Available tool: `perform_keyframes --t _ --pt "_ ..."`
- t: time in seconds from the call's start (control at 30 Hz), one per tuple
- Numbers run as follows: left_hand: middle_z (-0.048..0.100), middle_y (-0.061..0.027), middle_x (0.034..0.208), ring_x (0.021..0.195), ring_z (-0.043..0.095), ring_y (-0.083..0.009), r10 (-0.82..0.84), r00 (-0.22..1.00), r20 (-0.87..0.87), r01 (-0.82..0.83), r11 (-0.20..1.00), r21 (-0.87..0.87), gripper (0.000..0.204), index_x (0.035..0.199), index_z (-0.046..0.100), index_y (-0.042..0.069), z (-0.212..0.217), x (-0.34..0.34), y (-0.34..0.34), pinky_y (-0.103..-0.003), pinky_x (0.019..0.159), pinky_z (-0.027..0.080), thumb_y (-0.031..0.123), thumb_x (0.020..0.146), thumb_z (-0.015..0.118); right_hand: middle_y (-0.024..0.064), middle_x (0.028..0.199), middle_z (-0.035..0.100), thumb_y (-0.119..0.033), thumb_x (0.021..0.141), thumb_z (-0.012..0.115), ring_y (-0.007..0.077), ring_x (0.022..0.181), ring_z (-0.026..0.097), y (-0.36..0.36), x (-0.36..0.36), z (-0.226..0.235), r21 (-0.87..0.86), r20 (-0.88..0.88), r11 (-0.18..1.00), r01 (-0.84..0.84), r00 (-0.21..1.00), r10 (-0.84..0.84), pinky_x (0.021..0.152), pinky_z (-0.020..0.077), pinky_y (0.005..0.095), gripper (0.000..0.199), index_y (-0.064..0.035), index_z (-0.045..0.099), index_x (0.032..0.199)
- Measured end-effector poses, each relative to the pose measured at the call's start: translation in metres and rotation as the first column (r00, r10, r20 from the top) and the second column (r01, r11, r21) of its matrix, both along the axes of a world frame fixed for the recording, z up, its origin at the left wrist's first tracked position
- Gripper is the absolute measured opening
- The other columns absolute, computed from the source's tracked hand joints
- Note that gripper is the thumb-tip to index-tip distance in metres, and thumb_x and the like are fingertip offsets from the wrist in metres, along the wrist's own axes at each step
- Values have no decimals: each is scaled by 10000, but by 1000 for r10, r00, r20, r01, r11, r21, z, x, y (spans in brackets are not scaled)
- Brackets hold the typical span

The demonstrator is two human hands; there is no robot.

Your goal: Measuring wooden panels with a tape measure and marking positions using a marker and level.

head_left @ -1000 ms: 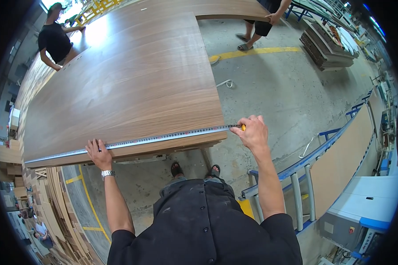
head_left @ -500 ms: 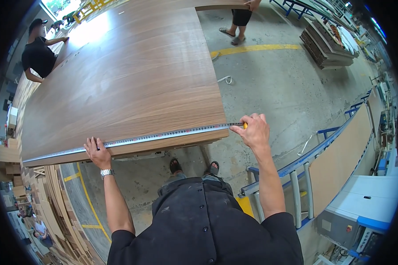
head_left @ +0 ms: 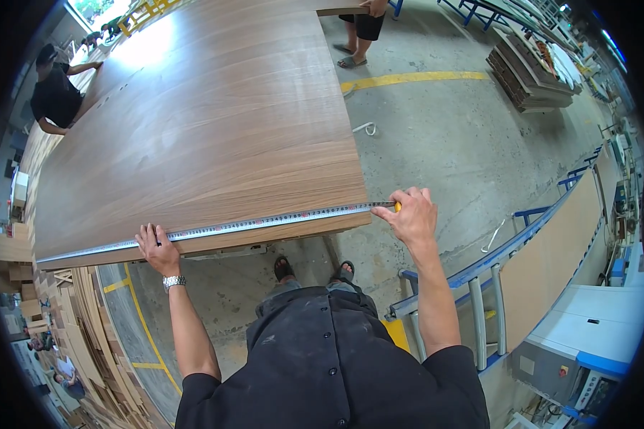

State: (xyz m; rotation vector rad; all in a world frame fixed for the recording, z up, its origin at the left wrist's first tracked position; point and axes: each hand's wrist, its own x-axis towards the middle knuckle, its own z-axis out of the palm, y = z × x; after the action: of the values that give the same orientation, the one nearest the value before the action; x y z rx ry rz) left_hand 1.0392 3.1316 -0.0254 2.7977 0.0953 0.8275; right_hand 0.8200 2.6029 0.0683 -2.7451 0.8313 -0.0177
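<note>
A large wood-grain board (head_left: 222, 143) lies flat in front of me, topmost on what looks like a stack. Along its near edge runs a stretched steel tape blade (head_left: 265, 221) with printed markings. My left hand (head_left: 157, 249), a metal watch at its wrist, presses the blade onto the edge with its fingers spread. Just past the board's right corner, my right hand (head_left: 413, 217) is closed round a tape measure (head_left: 398, 206); only a bit of its yellow case shows. The blade's far left end reaches the board's left corner.
A person (head_left: 56, 93) leans at the board's far left side; another person (head_left: 361, 36) stands beyond it, a hand on a panel. On my right are a blue roller conveyor (head_left: 472, 268) with a tan panel (head_left: 551, 264). Stacked boards (head_left: 526, 79) stand far right.
The person beyond the board has stepped to the left. The person at the far left has shifted slightly left. My hands and the tape blade stay nearly where they were.
</note>
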Motion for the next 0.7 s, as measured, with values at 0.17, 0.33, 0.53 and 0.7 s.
perform_keyframes --t 0.17,0.33,0.53,0.7 --pt "531 -143 1426 1377 388 -407 -1 1000 -1 1 1000 0 441 1259 650 41 -2 0 0 -473 1163 256 356 989 501 51 982 637 -594 685 773 264 1072 522 0 0 0 14 -9 1000 6 1000 -6 807 475 498 496 -165 739 931" --pt "535 -143 1423 1379 388 -406 3 1000 6 -3 1000 2 439 1263 650 49 1 2 -1 -473 1164 255 358 989 502 52 988 637 -593 692 768 269 1083 519 -1 0 1 17 -6 1000 13 1000 -13 814 473 512 495 -165 738 938" --pt "548 -152 1407 1372 399 -410 -9 1000 22 9 1000 -12 440 1247 654 28 -1 3 2 -496 1155 259 349 977 521 54 987 637 -587 700 763 274 1097 514 2 1 -2 20 3 1000 2 1000 -2 817 473 518 485 -164 736 936" --pt "528 -140 1431 1384 388 -394 9 1000 -6 -9 1000 -5 443 1268 648 49 0 -3 2 -470 1164 256 360 985 507 54 991 642 -579 704 765 272 1088 520 5 -4 0 10 -2 1000 3 1000 -3 807 474 509 473 -166 738 934"
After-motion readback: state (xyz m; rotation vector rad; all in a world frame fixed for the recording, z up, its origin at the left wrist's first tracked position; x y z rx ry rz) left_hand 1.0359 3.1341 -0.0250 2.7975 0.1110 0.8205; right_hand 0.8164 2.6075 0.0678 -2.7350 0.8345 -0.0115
